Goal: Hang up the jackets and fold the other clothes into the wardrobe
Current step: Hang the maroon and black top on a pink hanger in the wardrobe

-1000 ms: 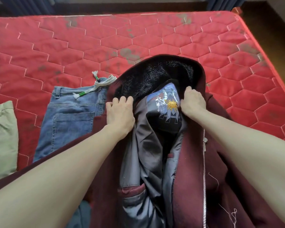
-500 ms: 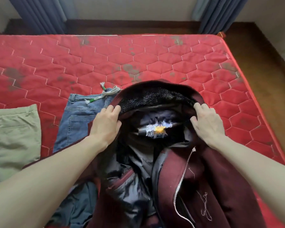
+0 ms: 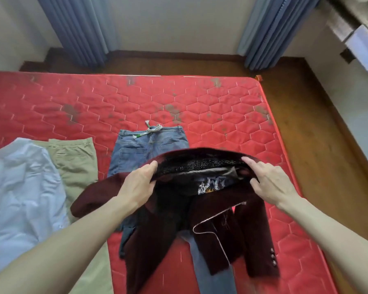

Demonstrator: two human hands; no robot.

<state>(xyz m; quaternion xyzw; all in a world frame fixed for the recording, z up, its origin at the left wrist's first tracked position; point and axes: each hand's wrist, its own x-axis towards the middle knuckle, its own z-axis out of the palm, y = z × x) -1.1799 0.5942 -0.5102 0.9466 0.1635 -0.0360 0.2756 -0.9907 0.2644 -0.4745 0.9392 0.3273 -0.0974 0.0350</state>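
A dark red jacket with a black fleece collar and a silver zip hangs lifted above the red mattress. My left hand grips the collar's left end. Gripping the right end of the collar is my right hand. Blue jeans with a white drawstring lie flat on the mattress behind and under the jacket. Left of them lie khaki trousers and a light blue shirt.
The mattress ends at the right on a wooden floor. Blue curtains hang at the back wall on both sides. A white ledge juts out at the top right.
Both hands have lifted the jacket by its collar off the mattress. The view has pulled back, so the light blue shirt, the floor and the curtains now show.
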